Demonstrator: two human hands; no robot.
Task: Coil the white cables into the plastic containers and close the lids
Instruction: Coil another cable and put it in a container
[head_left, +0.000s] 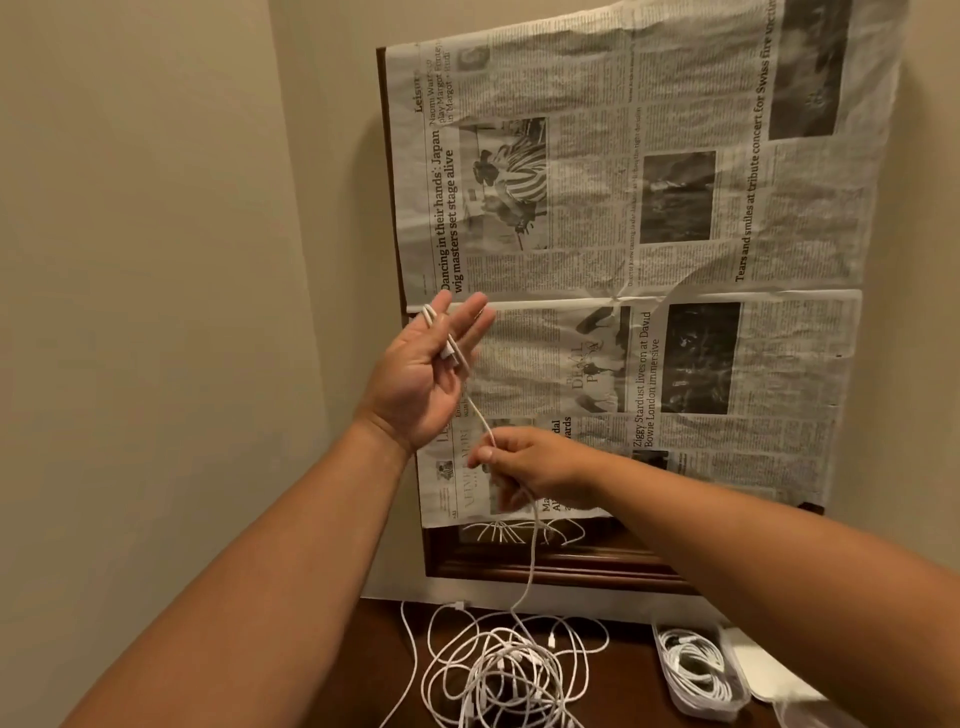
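- Coiling of one white cable (531, 561) is under way: a first loop is laid round the straight, spread fingers of the left hand (421, 374), which is raised with the palm turned to the camera. A connector end (448, 355) rests against those fingers.
- The same cable is pinched lower down between thumb and forefinger of the right hand (524, 467), and its slack is seen to hang down to the table (384, 649).
- A tangle of white cables (509, 670) is left loose on the dark table below the hands; how many are in it cannot be told.
- One plastic container (701, 711) at the right is already filled with a coiled cable, but its lid (763, 670) appears to lie open beside it.
- Most of the task is judged to remain: this coil is to be finished and boxed, the tangle worked through, and the lids shut.
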